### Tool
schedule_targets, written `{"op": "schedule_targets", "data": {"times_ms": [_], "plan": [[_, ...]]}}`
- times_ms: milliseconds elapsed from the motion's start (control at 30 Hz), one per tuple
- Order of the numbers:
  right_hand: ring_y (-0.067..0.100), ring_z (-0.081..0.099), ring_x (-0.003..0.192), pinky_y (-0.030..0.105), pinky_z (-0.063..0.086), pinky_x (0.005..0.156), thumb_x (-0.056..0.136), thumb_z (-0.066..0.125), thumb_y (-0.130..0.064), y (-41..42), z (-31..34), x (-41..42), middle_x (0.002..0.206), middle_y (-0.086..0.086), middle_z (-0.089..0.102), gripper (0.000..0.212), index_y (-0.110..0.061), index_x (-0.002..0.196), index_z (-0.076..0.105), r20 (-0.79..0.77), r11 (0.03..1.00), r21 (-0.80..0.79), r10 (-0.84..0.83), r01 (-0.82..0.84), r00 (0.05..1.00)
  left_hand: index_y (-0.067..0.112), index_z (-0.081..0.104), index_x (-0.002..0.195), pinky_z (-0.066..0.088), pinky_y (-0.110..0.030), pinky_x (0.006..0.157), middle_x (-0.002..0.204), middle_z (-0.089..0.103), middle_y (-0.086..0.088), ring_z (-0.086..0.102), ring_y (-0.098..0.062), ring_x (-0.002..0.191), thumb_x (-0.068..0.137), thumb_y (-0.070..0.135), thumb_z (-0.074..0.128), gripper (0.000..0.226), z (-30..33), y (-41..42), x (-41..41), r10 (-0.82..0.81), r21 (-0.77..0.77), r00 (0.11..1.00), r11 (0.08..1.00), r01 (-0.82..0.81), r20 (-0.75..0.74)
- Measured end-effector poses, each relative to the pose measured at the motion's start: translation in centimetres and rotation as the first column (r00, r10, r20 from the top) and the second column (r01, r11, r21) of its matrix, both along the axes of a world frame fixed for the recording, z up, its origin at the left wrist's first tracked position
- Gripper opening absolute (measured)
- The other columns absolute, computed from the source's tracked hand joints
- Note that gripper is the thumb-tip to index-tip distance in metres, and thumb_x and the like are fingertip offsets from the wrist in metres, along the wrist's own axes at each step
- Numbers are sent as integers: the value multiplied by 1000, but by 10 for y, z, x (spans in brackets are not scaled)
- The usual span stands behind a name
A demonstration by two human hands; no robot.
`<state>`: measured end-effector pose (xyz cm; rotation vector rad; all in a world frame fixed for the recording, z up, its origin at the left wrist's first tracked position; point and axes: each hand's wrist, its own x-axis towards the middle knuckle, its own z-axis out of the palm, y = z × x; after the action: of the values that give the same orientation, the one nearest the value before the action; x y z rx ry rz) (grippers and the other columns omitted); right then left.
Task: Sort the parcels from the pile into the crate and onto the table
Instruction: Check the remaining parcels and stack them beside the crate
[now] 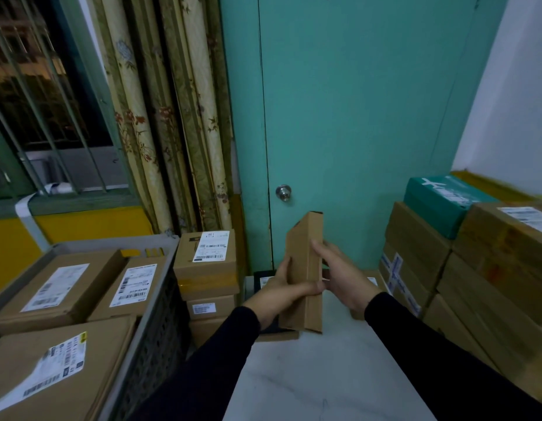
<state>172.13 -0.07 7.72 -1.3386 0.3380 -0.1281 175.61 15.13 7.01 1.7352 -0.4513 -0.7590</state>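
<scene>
Held item: flat cardboard parcel (304, 268), stood on edge, near upright w/ a slight tilt, above the white marble-look table (318, 378). Left hand (286, 288) grips the parcel from the left side; thumb curls round its near edge at mid height, fingers wrap behind. Right hand (342, 276) lies against the parcel's right face, fingers fairly straight, pressing flat; no curl round the box visible.

Crate (160, 314): grey, perforated wall, left of the table. Holds three labelled parcels (63, 287), labels up, lying flat.

Stack of cardboard boxes (207, 268) sits between crate and table, in front of the curtain (172, 117); top box carries a white barcode label.

Pile at right: brown cartons (446, 268) stacked several high along the table's right side; teal box (440, 202) on top. Right-edge detail is motion-blurred.

Background: teal door (354, 117) w/ round metal knob (283, 192); barred window (45, 101) at left.
</scene>
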Motion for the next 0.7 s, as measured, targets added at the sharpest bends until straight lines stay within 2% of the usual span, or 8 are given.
{"op": "schedule_targets", "data": {"times_ms": [67, 100, 133, 200, 300, 400, 533, 700], "plan": [[26, 65, 118, 47, 51, 105, 78, 70, -64, -3, -5, -2, 131, 7, 67, 71, -26, 137, 57, -16, 998, 47, 45, -44, 999, 34, 15, 159, 43, -28, 90, 119, 51, 17, 52, -5, 108, 89, 34, 74, 91, 7, -2, -5, -44, -45, 999, 998, 43, -16], [27, 65, 118, 47, 53, 101, 68, 74, -69, -3, -8, -1, 131, 10, 67, 84, -26, 139, 56, -39, 994, 93, 69, -65, 997, 36, 18, 158, 43, -26, 84, 117, 51, 18, 51, -3, 106, 91, 32, 71, 85, 9, -4, -8, -51, -62, 998, 997, 50, -22], [28, 66, 117, 45, 56, 95, 66, 74, -71, -1, -8, 0, 131, 13, 67, 88, -25, 139, 56, -54, 988, 129, 87, -80, 995, 37, 21, 156, 43, -25, 81, 116, 51, 17, 51, -4, 105, 93, 30, 69, 80, 11, -5, -10, -47, -70, 999, 996, 45, -27], [27, 68, 111, 39, 57, 82, 71, 66, -65, 1, -9, 1, 126, 15, 68, 80, -19, 136, 58, -53, 982, 174, 88, -78, 995, 40, 27, 151, 44, -24, 79, 116, 53, 14, 53, -6, 105, 95, 27, 66, 69, 14, -6, -15, -25, -83, 999, 996, 21, -40], [27, 68, 106, 38, 55, 80, 69, 63, -62, 4, -11, 4, 121, 16, 69, 83, -12, 135, 59, -60, 986, 168, 37, -26, 998, 45, 31, 142, 45, -24, 78, 114, 54, 14, 53, -5, 104, 96, 26, 64, 59, 14, -7, -17, -4, -89, 1000, 996, 2, -27], [28, 67, 110, 39, 55, 81, 68, 63, -62, 5, -12, 2, 124, 17, 68, 86, -12, 137, 58, -60, 987, 160, 23, -13, 998, 40, 29, 153, 47, -25, 81, 116, 55, 14, 55, -6, 106, 95, 29, 66, 69, 12, -7, -18, -5, -82, 1000, 997, 4, -17], [27, 67, 113, 39, 55, 85, 72, 62, -62, 3, -11, -1, 124, 15, 69, 80, -16, 137, 58, -26, 981, 193, 26, -21, 999, 39, 24, 156, 46, -27, 87, 121, 54, 15, 54, -6, 111, 93, 34, 68, 77, 11, -8, -17, -23, -92, 1000, 996, 22, -14], [26, 71, 103, 32, 60, 70, 71, 64, -62, 3, -6, 2, 130, 20, 65, 83, -17, 140, 55, 23, 983, 185, -5, 1, 1000, 35, 23, 158, 46, -23, 84, 127, 54, 10, 54, -6, 113, 93, 35, 69, 79, 15, -9, -15, -21, -101, 999, 995, 23, 23]]}}
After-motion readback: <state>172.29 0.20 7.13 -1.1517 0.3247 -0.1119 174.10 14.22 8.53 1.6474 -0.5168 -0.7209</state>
